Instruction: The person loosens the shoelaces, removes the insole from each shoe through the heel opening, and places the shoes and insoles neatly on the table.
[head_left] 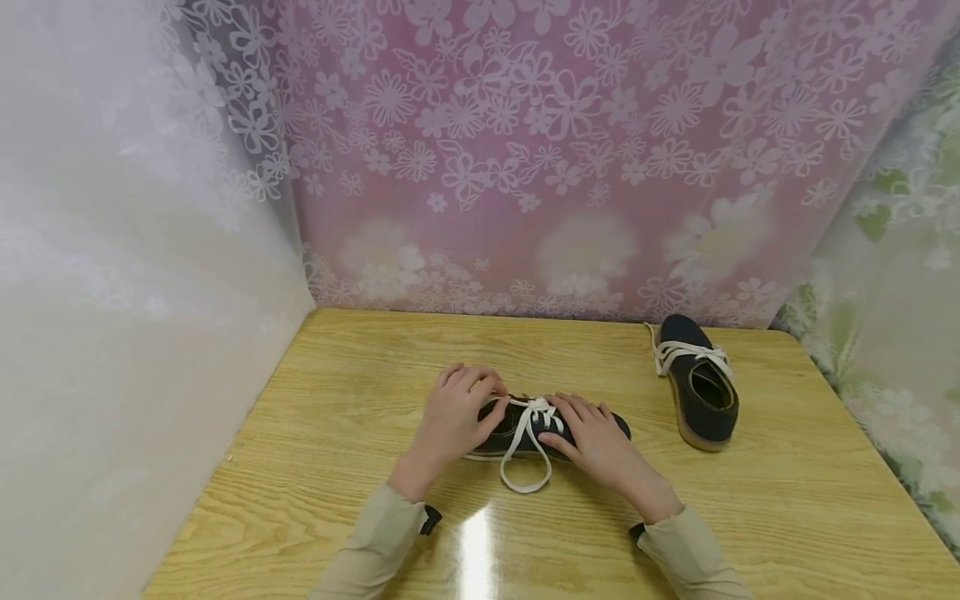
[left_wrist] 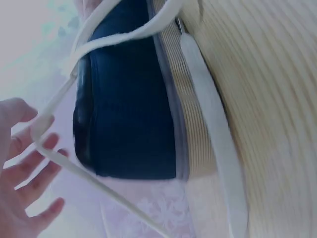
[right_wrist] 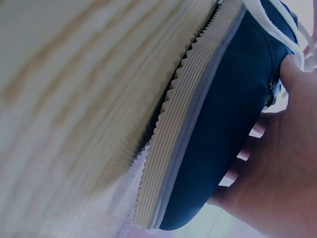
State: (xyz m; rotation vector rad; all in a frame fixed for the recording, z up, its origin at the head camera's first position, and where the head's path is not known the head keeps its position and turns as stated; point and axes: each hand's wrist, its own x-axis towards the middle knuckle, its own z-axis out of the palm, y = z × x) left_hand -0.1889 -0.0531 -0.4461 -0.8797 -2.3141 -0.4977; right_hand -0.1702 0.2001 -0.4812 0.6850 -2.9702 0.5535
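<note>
A dark navy shoe (left_wrist: 131, 114) with a pale ribbed sole lies on the table, its toe toward the right. My left hand (head_left: 453, 421) is over the heel opening and pinches a white shoelace (left_wrist: 52, 154) between thumb and forefinger, the other fingers spread. On the toe end, my right hand (head_left: 600, 442) grips the shoe, thumb on the near side by the eyelets and fingers over the far side. From the lacing, a lace loop (head_left: 525, 488) droops over the near side onto the table. The fingers partly hide the laces' crossing.
A matching navy shoe (head_left: 714, 423) with white laces stands at the back right of the wooden table (head_left: 360, 350). Behind the table hangs a pink floral curtain (head_left: 480, 167). Pale sheeting (head_left: 135, 292) borders the left side, and a green-and-white floral curtain (head_left: 885, 275) the right.
</note>
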